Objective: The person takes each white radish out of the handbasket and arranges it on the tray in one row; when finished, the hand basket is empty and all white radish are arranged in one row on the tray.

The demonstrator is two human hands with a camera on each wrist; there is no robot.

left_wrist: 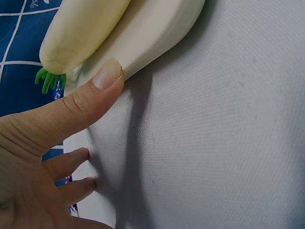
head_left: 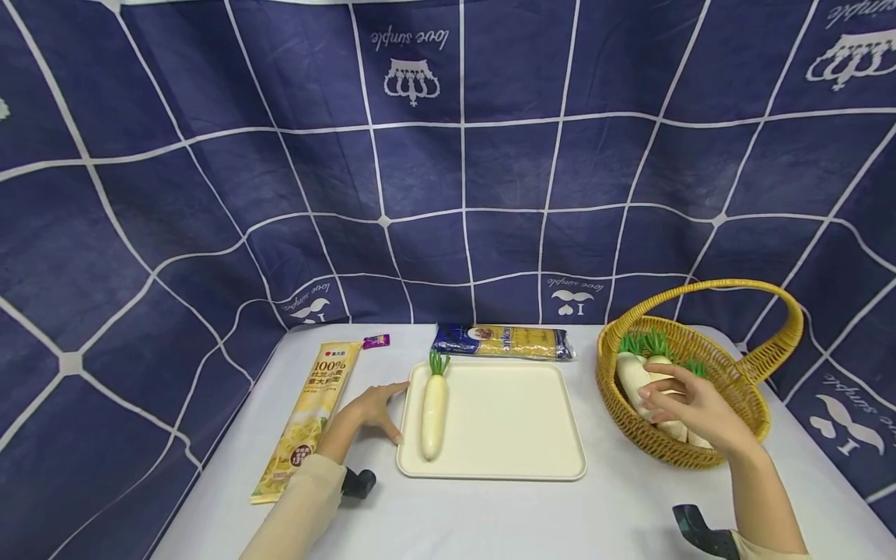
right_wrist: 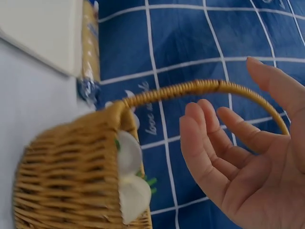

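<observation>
A white radish (head_left: 434, 416) with green leaf stubs lies lengthwise on the left part of a cream tray (head_left: 511, 420). My left hand (head_left: 367, 412) is at the tray's left edge, fingers spread; in the left wrist view the thumb (left_wrist: 102, 81) touches or nearly touches the tray's rim. On the right stands a wicker basket (head_left: 640, 435) with a tall handle, holding several white radishes (head_left: 633, 381). My right hand (head_left: 700, 408) hovers over the basket opening, fingers loosely bent with nothing between them. In the right wrist view its palm (right_wrist: 262, 186) shows bare beside the basket handle (right_wrist: 190, 88).
A yellow pasta packet (head_left: 308, 420) lies left of the tray, partly behind the left forearm. Behind the tray lies a blue and yellow pasta packet (head_left: 504, 342). A small purple packet (head_left: 376, 341) sits at the back left. Dark blue checked cloth (head_left: 504, 171) hangs behind the table.
</observation>
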